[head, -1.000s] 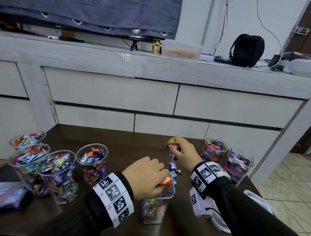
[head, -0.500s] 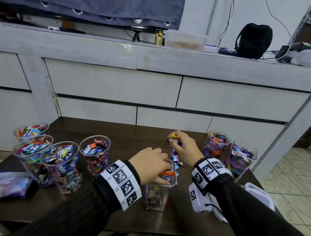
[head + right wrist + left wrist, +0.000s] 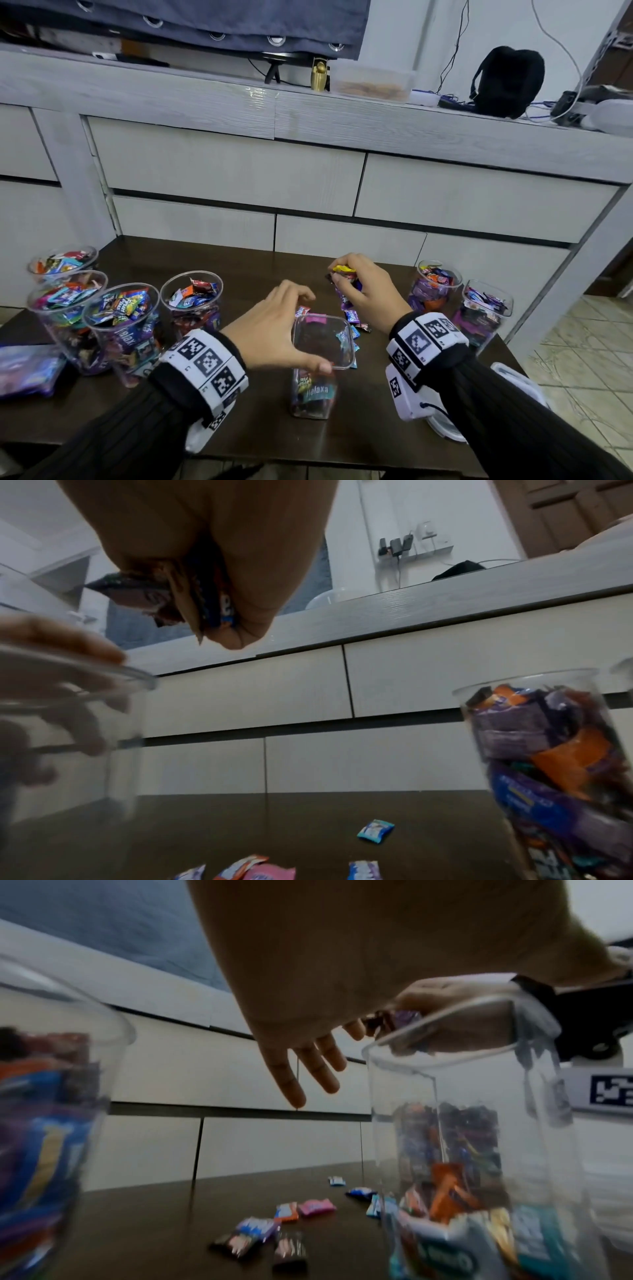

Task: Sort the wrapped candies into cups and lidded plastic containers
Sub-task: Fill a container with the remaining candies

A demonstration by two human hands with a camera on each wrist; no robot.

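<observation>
Both arms wear long black ribbed sleeves (image 3: pixel 534 421). Each wrist carries a wide white band printed with square black-and-white coded markers: the left band (image 3: pixel 205 366) shows three in a row, the right band (image 3: pixel 424 342) several. Under each band hangs a white camera housing (image 3: pixel 406 397) bearing a smaller marker and a thin black cable.

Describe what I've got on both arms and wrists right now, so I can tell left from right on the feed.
Both arms wear black ribbed long sleeves. The left wrist band and the right wrist band are white, each printed with black square fiducial markers. A white camera unit with its own marker and a thin black cable hangs under the right wrist; a similar white unit shows under the left. The left hand and right hand are bare.
</observation>
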